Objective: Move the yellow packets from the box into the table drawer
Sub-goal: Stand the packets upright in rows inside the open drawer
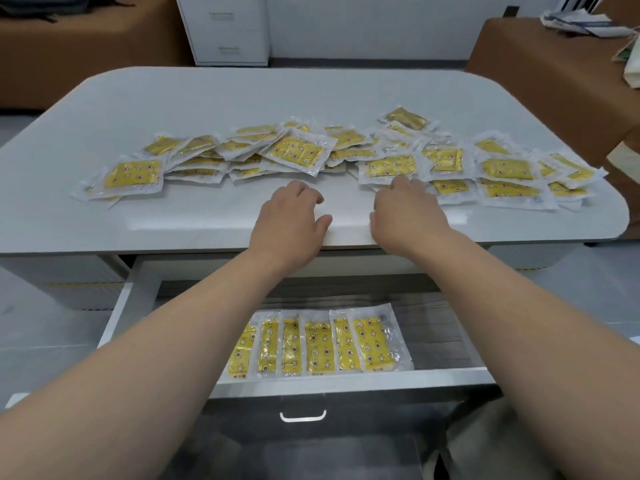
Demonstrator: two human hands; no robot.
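Here, crinkly plastic yellow packets, smooth rounded white table, grey-grained drawer.

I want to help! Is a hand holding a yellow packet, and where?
The left hand holds nothing. Fingers of the right hand touch the near edge of a packet; a grip cannot be told.

1. Your bare left forearm and bare right forearm stretch forward, side by side.
2. Your left grip lies palm down, fingers loosely curled, thumb out, holding nothing.
3. Your right grip is palm down, fingers bent forward, tips hidden.
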